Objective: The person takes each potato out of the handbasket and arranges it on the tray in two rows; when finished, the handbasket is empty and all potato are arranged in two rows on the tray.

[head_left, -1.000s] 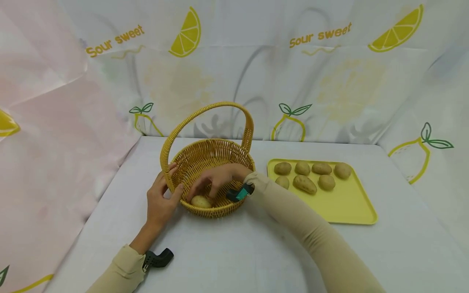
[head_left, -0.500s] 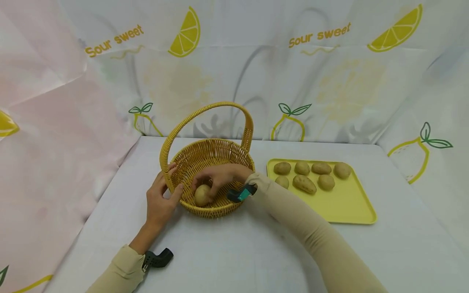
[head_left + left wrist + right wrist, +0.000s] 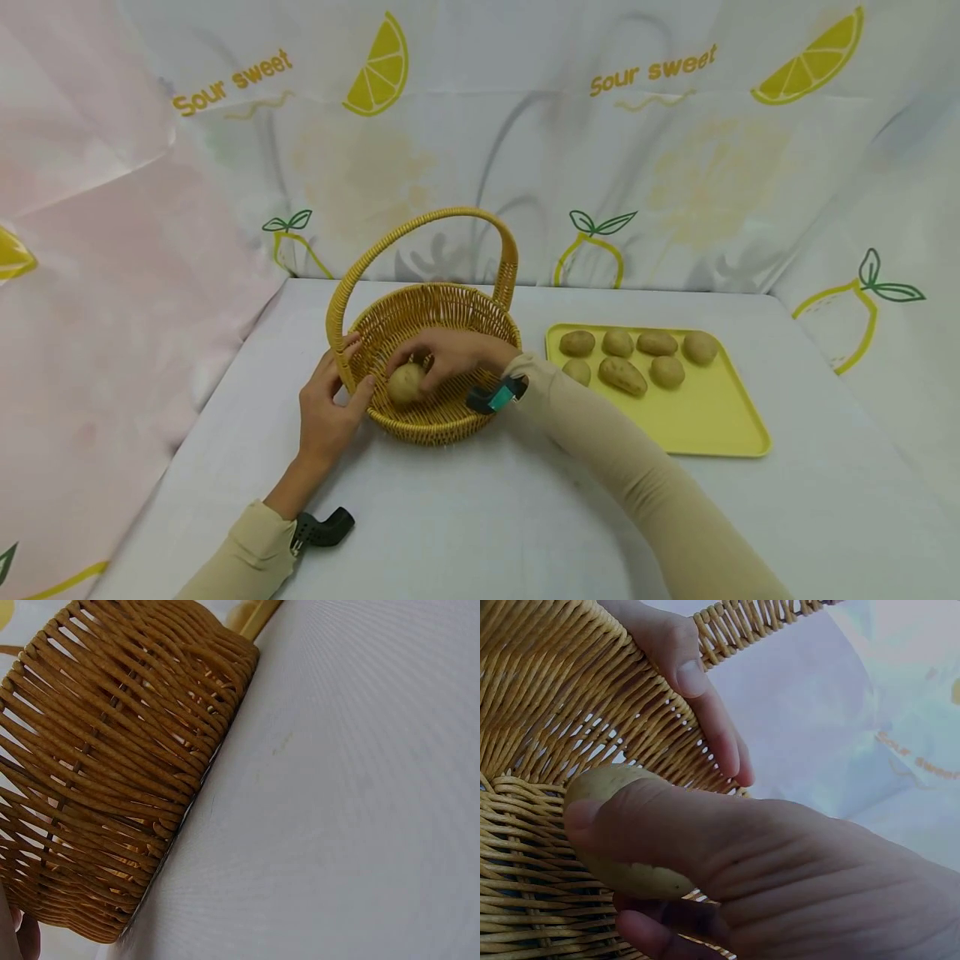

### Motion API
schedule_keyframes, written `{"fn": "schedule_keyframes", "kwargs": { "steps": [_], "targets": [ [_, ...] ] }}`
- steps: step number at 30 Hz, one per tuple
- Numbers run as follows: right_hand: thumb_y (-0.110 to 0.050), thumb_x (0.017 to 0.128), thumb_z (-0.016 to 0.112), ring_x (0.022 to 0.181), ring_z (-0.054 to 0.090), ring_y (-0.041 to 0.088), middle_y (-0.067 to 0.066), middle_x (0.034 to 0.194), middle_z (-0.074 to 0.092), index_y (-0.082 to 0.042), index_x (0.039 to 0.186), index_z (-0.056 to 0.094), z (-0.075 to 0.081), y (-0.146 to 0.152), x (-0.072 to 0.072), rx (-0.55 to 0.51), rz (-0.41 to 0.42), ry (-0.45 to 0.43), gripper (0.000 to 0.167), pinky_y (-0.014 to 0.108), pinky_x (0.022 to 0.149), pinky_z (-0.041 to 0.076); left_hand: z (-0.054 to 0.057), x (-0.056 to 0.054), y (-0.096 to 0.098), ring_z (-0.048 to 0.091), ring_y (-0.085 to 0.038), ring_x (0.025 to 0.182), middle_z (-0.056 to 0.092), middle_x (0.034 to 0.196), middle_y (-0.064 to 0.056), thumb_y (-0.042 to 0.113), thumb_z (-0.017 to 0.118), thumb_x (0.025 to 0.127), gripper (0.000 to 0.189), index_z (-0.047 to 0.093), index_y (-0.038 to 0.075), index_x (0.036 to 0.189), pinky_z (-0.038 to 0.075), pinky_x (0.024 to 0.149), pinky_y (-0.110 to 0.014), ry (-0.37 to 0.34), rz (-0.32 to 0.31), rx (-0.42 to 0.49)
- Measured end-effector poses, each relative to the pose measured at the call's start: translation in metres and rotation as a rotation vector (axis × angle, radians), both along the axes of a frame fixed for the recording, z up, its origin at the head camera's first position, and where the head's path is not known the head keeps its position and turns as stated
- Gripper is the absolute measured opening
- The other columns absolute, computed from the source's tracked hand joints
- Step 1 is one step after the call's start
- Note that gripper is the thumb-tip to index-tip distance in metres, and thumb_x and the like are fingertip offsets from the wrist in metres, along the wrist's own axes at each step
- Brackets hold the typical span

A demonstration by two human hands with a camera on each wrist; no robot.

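Note:
A wicker basket [image 3: 435,432] with a tall arched handle stands on the white table. My right hand [image 3: 450,354] reaches down inside it and pinches a potato [image 3: 405,385] between thumb and fingers. Close up in the right wrist view, the thumb lies across the potato [image 3: 619,780], just above the woven bottom. At the basket's left side, my left hand [image 3: 328,414] holds the rim by the foot of the handle. The left wrist view shows mostly the basket's outer wall [image 3: 112,750], with only a bit of finger at the lower left edge.
To the right lies a yellow tray [image 3: 708,429] with several potatoes in two rows, among them a long potato [image 3: 622,376]. A lemon-printed cloth [image 3: 480,133] hangs behind the table. Each wrist wears a black camera mount, such as the left mount [image 3: 324,528].
My right hand has closed on the potato at the basket's near side and lifted it slightly, shifting it away from the near rim. My left hand and the basket stay in place.

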State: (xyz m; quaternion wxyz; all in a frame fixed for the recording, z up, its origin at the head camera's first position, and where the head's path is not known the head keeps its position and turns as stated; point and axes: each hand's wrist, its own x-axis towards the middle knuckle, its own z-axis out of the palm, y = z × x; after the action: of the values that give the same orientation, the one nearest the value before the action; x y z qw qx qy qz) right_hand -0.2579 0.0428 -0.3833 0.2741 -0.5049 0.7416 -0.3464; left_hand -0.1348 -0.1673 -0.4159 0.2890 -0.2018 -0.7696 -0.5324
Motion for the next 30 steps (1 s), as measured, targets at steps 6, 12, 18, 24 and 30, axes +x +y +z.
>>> {"fn": "schedule_keyframes", "kwargs": {
  "steps": [6, 12, 18, 24, 30],
  "targets": [
    [-0.007, 0.086, 0.084, 0.107, 0.064, 0.013, -0.003, 0.119, 0.070, -0.008, 0.131, 0.071, 0.000, 0.002, -0.001, -0.038, -0.072, 0.060, 0.047, 0.029, 0.093, 0.052, -0.016, -0.010, -0.006, 0.049, -0.042, 0.137, 0.054, 0.146, -0.024, -0.013, 0.070, 0.088, 0.051, 0.061, -0.010, 0.137, 0.045, 0.105, -0.025, -0.004, 0.001, -0.007],
    [-0.007, 0.087, 0.083, 0.106, 0.064, 0.013, -0.003, 0.119, 0.071, -0.006, 0.131, 0.071, 0.004, 0.004, -0.001, -0.083, -0.138, 0.034, 0.046, 0.030, 0.093, 0.053, -0.030, -0.019, -0.012, 0.050, -0.035, 0.138, 0.055, 0.148, -0.016, -0.008, 0.072, 0.089, 0.050, 0.062, -0.007, 0.139, 0.046, 0.105, -0.024, 0.000, 0.004, -0.006],
    [-0.007, 0.088, 0.082, 0.102, 0.066, 0.016, 0.002, 0.116, 0.071, -0.001, 0.130, 0.070, 0.007, 0.004, 0.001, -0.151, -0.194, -0.013, 0.044, 0.033, 0.092, 0.055, -0.034, -0.019, -0.011, 0.051, -0.040, 0.136, 0.055, 0.146, -0.021, -0.014, 0.071, 0.086, 0.051, 0.061, -0.012, 0.136, 0.047, 0.104, -0.025, 0.004, 0.023, -0.008],
    [-0.011, 0.087, 0.083, 0.103, 0.067, 0.014, 0.001, 0.117, 0.071, -0.002, 0.132, 0.069, 0.011, 0.010, 0.005, -0.169, -0.241, -0.013, 0.047, 0.031, 0.092, 0.055, -0.034, -0.018, -0.012, 0.051, -0.040, 0.135, 0.055, 0.146, -0.022, -0.013, 0.071, 0.087, 0.049, 0.061, -0.012, 0.135, 0.046, 0.104, -0.023, 0.005, 0.024, -0.011],
    [-0.013, 0.088, 0.085, 0.103, 0.065, 0.014, 0.001, 0.116, 0.070, 0.000, 0.132, 0.069, 0.022, 0.020, 0.012, -0.158, -0.288, 0.042, 0.049, 0.031, 0.091, 0.055, -0.031, -0.018, -0.012, 0.051, -0.035, 0.137, 0.055, 0.148, -0.015, -0.008, 0.072, 0.089, 0.050, 0.062, -0.008, 0.138, 0.046, 0.104, -0.024, -0.002, 0.011, -0.014]
  ]
}}
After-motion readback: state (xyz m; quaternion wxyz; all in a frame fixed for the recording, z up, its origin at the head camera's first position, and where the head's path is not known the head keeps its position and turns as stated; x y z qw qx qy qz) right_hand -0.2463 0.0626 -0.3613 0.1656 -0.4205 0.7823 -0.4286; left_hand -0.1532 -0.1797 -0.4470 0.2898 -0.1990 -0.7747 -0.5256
